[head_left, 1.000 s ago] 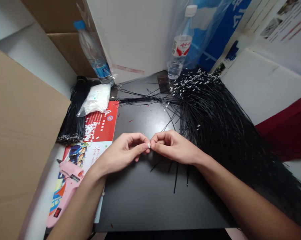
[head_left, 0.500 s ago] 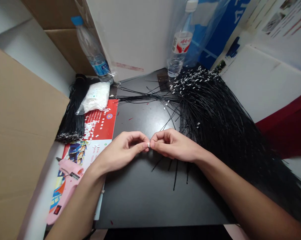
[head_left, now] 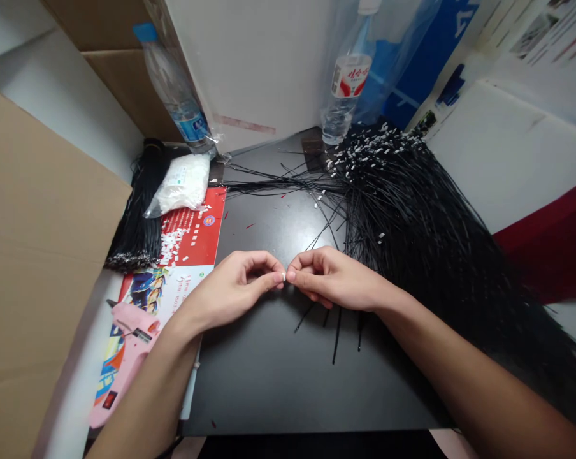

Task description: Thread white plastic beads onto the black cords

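Note:
Above the dark tabletop (head_left: 250,376), my two hands meet fingertip to fingertip. Between the thumb and index finger of my left hand (head_left: 235,284) is a small white plastic connector housing (head_left: 284,276). My right hand (head_left: 333,277) is closed in a pinch right against it; whatever its fingertips grip is hidden. Several black wires (head_left: 336,338) stick out below my right hand, toward the table's front. On the right lies a big heap of black wires (head_left: 426,242), many with white connectors (head_left: 364,150) on their far ends.
At left, a pink glue gun (head_left: 130,363) and loose white connectors (head_left: 171,245) lie on a printed red-and-white sheet (head_left: 204,236). Beside them are a plastic bag of white pieces (head_left: 185,182) and a black wire bundle (head_left: 142,223). Two bottles (head_left: 190,121) (head_left: 348,83) stand behind; a cardboard box (head_left: 44,242) borders the left.
Both hands keep the same pinch at nearly the same spot. The right hand's lower fingers have shifted slightly, and the view has moved a little.

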A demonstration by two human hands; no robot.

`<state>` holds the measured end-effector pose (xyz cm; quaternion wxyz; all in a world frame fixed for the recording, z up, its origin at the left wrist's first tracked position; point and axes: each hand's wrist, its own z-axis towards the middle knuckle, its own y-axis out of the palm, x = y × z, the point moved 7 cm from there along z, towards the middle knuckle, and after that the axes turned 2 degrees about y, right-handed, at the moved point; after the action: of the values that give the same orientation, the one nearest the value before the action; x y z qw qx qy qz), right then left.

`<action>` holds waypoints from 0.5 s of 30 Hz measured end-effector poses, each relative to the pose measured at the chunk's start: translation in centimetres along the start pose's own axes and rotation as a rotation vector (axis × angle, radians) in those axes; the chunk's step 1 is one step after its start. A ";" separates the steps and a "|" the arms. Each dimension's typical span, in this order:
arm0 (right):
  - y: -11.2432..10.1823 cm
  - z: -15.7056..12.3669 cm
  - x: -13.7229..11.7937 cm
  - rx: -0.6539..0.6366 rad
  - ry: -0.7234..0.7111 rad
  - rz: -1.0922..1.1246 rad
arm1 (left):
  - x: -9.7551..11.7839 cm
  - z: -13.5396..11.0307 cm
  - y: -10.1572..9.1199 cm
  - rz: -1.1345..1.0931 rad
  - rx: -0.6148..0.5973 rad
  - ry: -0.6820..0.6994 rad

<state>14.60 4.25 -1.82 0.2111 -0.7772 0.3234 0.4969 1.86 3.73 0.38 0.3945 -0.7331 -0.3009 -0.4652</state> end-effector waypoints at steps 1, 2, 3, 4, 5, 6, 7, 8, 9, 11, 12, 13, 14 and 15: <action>0.0 0.0 0.0 0.009 0.001 -0.011 | 0.0 0.0 0.0 0.002 0.001 -0.008; 0.0 0.0 0.0 0.018 0.003 -0.021 | -0.1 0.0 0.0 0.005 -0.001 -0.017; 0.0 0.0 0.0 0.026 0.007 -0.030 | -0.1 0.0 0.0 0.007 -0.004 -0.026; 0.0 0.0 0.0 0.033 0.012 -0.040 | -0.2 0.0 0.0 0.010 -0.008 -0.035; 0.0 0.0 0.0 0.043 0.020 -0.052 | -0.2 0.1 0.0 0.011 -0.011 -0.040; 0.0 0.0 0.0 0.056 0.027 -0.065 | -0.3 0.1 0.0 0.009 -0.014 -0.043; 0.0 0.0 0.0 0.069 0.033 -0.078 | -0.3 0.1 0.0 0.005 -0.017 -0.045; -0.1 0.0 0.0 0.081 0.035 -0.092 | -0.4 0.1 0.1 -0.002 -0.022 -0.050; -0.1 0.0 -0.1 0.092 0.029 -0.108 | -0.5 0.1 0.1 -0.011 -0.028 -0.057; -0.2 -0.1 -0.3 0.106 -0.003 -0.135 | -0.8 0.2 0.1 -0.034 -0.037 -0.077; -0.2 -0.1 -0.4 0.110 -0.027 -0.145 | -0.9 0.2 0.1 -0.046 -0.040 -0.086; -0.2 -0.1 -0.6 0.116 -0.051 -0.154 | -1.0 0.2 0.1 -0.058 -0.042 -0.093; -0.2 -0.1 -0.7 0.124 -0.073 -0.161 | -1.0 0.1 0.1 -0.067 -0.043 -0.098; -0.2 -0.2 -0.8 0.132 -0.089 -0.170 | -1.1 0.1 0.1 -0.074 -0.043 -0.099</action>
<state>14.64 4.53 -1.07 0.3173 -0.7633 0.2786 0.4889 1.59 3.71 -0.65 0.3460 -0.7519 -0.3369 -0.4488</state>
